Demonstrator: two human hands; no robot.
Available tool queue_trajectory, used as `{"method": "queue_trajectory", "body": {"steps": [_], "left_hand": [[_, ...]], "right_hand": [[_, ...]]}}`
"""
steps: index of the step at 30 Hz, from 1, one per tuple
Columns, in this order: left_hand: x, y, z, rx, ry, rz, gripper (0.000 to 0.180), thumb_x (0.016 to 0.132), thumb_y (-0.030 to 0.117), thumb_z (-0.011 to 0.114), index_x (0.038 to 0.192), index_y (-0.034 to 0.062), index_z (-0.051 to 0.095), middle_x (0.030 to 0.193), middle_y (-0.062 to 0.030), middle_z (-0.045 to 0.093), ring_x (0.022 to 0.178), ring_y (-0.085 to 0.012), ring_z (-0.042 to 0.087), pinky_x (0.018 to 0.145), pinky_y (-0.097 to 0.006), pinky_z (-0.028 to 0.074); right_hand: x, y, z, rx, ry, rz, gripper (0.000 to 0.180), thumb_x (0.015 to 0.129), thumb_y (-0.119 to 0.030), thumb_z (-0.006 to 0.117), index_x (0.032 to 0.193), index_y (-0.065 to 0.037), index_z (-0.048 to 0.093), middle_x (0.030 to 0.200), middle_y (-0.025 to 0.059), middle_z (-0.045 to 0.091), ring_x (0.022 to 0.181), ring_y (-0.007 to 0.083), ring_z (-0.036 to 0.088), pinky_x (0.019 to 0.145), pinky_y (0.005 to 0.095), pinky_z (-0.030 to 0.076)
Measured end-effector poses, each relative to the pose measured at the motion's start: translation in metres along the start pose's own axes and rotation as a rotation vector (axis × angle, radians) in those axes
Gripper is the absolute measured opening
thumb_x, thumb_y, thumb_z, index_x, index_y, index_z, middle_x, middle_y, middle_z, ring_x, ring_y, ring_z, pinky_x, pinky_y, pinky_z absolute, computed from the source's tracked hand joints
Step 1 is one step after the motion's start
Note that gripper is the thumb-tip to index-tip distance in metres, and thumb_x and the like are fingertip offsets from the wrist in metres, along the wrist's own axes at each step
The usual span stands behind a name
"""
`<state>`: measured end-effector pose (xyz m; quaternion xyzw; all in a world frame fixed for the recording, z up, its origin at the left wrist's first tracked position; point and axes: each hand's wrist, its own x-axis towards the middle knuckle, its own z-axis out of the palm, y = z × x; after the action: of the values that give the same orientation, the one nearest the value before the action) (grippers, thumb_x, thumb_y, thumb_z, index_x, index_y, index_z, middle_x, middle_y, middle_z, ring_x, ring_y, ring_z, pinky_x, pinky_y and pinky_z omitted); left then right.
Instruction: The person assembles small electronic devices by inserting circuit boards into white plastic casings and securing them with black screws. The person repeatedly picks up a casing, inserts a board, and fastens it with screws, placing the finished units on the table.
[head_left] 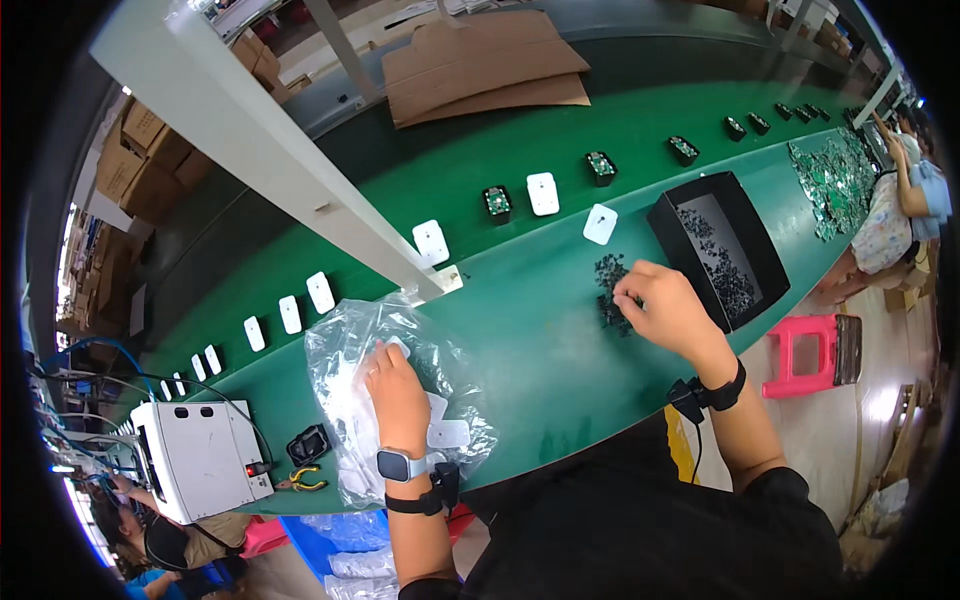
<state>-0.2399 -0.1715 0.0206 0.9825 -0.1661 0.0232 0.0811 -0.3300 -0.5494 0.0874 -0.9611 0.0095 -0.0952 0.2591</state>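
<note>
Fingers of the right hand (655,305) are bent together, thumb toward index, at the right side of a pile of small black parts (609,268) on the green counter (530,345); whether a part is pinched between them cannot be told. To the right of these fingers, more black parts (737,287) are held in an open black box (768,258); beyond them, a loose white cover (600,224) is laid flat. The fingers of the left hand (397,397) are curled by a small white piece (399,346) over a clear plastic bag (332,345); whether it is gripped cannot be made out. Nearer the body than those fingers, further white covers (449,433) are seen. Tiny parts are best taken singly from the pile's edge, with light fingertip pressure; covers are best lifted by their rims, with the bag's film kept clear.
</note>
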Motion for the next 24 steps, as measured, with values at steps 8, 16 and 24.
{"method": "queue_trajectory", "body": {"steps": [8, 16, 24], "left_hand": [[-0.004, 0.019, -0.016, -0.206, 0.135, 0.009, 0.027, 0.081, -0.007, 0.062, 0.106, -0.0007, 0.054, 0.104, -0.0219, 0.057, 0.1, -0.0419, 0.055, 0.087, -0.05, 0.043], [-0.054, 0.075, -0.054, -0.66, 0.184, -0.028, 0.026, 0.089, -0.004, 0.063, 0.114, -0.0032, 0.064, 0.098, -0.0165, 0.061, 0.086, -0.0301, 0.065, 0.074, -0.039, 0.052], [-0.082, 0.098, -0.053, -1.649, -0.13, -0.409, 0.027, 0.101, 0.007, 0.057, 0.125, -0.0035, 0.061, 0.096, -0.0094, 0.067, 0.074, -0.0174, 0.067, 0.056, -0.031, 0.057]], "right_hand": [[-0.023, 0.0, 0.024, -0.119, -0.109, -0.127, 0.005, 0.079, -0.01, 0.071, 0.082, -0.005, 0.071, 0.086, 0.0078, 0.062, 0.088, 0.0276, 0.063, 0.074, 0.0409, 0.055], [-0.025, 0.01, 0.044, -0.324, -0.109, -0.194, 0.006, 0.08, -0.008, 0.064, 0.078, -0.003, 0.067, 0.084, 0.01, 0.062, 0.086, 0.0274, 0.062, 0.072, 0.0375, 0.055], [-0.024, 0.008, 0.028, -0.208, -0.027, -0.182, 0.005, 0.077, -0.008, 0.068, 0.08, -0.004, 0.067, 0.084, 0.0103, 0.063, 0.086, 0.0272, 0.063, 0.073, 0.0398, 0.055]]}}
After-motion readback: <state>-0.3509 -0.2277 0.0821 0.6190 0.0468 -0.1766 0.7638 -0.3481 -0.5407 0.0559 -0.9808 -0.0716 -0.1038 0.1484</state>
